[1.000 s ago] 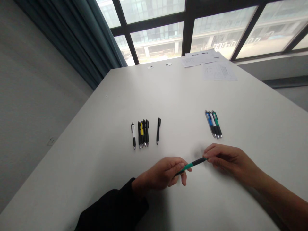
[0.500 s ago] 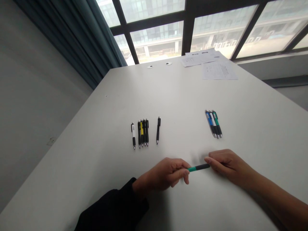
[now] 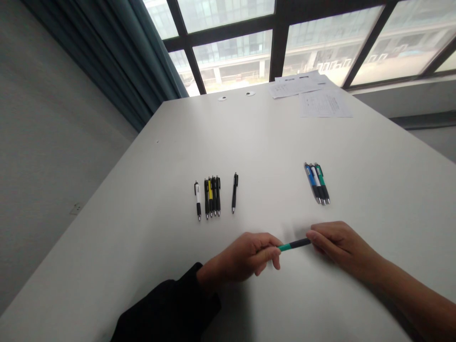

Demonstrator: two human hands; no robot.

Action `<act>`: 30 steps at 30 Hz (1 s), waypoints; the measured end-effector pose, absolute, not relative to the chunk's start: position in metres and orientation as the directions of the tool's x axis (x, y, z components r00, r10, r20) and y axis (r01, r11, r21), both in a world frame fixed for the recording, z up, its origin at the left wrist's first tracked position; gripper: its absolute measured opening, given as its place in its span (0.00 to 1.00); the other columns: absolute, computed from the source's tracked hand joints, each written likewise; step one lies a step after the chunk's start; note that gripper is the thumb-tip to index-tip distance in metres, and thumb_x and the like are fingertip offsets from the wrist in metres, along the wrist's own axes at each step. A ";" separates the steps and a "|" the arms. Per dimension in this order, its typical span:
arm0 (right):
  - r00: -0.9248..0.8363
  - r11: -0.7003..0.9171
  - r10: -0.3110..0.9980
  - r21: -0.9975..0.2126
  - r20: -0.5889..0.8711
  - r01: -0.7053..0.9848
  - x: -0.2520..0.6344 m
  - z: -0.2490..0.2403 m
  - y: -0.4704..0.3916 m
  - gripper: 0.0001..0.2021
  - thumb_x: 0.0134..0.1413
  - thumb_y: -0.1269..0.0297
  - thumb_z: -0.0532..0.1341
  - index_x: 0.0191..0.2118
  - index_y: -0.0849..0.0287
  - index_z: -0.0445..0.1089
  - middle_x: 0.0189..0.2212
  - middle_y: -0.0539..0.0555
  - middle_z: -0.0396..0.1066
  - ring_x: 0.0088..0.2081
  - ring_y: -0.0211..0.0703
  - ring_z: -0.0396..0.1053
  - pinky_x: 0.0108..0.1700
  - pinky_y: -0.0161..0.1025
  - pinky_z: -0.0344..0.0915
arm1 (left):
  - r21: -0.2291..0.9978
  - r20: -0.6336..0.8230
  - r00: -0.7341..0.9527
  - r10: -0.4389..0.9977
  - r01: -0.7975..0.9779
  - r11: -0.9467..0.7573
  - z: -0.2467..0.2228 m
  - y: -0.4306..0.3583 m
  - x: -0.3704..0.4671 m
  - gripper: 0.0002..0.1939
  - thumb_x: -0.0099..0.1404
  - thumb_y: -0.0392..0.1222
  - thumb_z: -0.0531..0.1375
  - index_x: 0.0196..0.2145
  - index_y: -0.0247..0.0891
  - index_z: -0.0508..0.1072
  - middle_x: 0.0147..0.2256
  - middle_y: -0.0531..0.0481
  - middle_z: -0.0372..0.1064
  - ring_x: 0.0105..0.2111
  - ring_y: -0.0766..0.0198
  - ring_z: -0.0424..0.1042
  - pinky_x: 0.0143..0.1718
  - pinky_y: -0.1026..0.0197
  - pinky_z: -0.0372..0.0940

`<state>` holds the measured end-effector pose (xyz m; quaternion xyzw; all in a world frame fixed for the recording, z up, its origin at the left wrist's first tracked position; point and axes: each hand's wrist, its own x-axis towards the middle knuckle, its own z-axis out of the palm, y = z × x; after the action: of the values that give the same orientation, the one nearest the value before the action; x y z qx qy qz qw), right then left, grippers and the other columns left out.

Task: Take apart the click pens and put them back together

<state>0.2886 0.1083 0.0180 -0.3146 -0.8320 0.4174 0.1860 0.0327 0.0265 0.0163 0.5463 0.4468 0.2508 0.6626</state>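
A green pen with a black grip (image 3: 294,244) spans the gap between my hands, tilted slightly up toward the right. My left hand (image 3: 252,254) pinches its green end, hiding that tip. On the black end, the thumb and fingers of my right hand (image 3: 333,242) are closed, covering the point. Beyond my left hand lie a white pen (image 3: 198,199), a tight row of several black pens (image 3: 218,195) with a yellow pen (image 3: 210,192) among them, and a single black pen (image 3: 234,192). Past my right hand rest a blue pen (image 3: 310,178), a white pen (image 3: 315,179) and a green pen (image 3: 320,178), side by side.
All this is on a white table (image 3: 199,133). Printed papers (image 3: 326,102) lie at its far right, and two round cable-hole covers (image 3: 250,94) sit near the back edge. A window (image 3: 231,52) and a blue curtain (image 3: 135,57) stand behind.
Both hands keep their hold on the green pen. Its black end and my right hand have shifted very slightly; the other pens stay where they were.
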 end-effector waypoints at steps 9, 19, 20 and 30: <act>-0.739 0.494 0.668 -0.793 0.085 0.356 0.291 0.021 0.107 0.17 0.70 0.58 0.53 0.28 0.57 0.65 0.22 0.48 0.64 0.24 0.37 0.62 0.29 0.34 0.58 | 0.948 -0.318 0.446 0.836 0.120 0.296 0.017 0.026 0.035 0.14 0.72 0.45 0.56 0.41 0.31 0.76 0.25 0.53 0.68 0.17 0.75 0.57 0.19 0.69 0.52; -0.790 0.545 0.606 -0.771 0.091 0.329 0.291 0.020 0.108 0.20 0.71 0.56 0.51 0.26 0.58 0.62 0.20 0.48 0.62 0.23 0.36 0.60 0.27 0.33 0.56 | 0.947 -0.322 0.328 0.888 0.124 0.297 0.020 0.028 0.036 0.12 0.65 0.44 0.64 0.40 0.32 0.78 0.19 0.59 0.60 0.16 0.74 0.57 0.18 0.70 0.52; -0.790 0.556 0.606 -0.760 0.093 0.336 0.291 0.021 0.108 0.19 0.70 0.57 0.52 0.26 0.58 0.62 0.20 0.47 0.61 0.23 0.36 0.60 0.27 0.33 0.56 | 0.945 -0.327 0.315 0.891 0.123 0.303 0.019 0.028 0.037 0.12 0.65 0.44 0.64 0.40 0.32 0.78 0.18 0.59 0.60 0.16 0.74 0.57 0.18 0.70 0.52; -0.803 0.634 0.594 -0.646 0.053 0.426 0.285 0.016 0.108 0.19 0.72 0.59 0.48 0.27 0.56 0.61 0.21 0.48 0.64 0.23 0.38 0.62 0.28 0.34 0.57 | 0.966 -0.256 0.191 0.948 0.086 0.244 0.009 0.028 0.038 0.12 0.59 0.43 0.70 0.38 0.32 0.81 0.24 0.53 0.70 0.20 0.72 0.64 0.22 0.69 0.58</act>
<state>0.2855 0.1077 0.0164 -0.2851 -0.8941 0.3193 0.1315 0.0383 0.0281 0.0090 0.4956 0.5212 0.3641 0.5917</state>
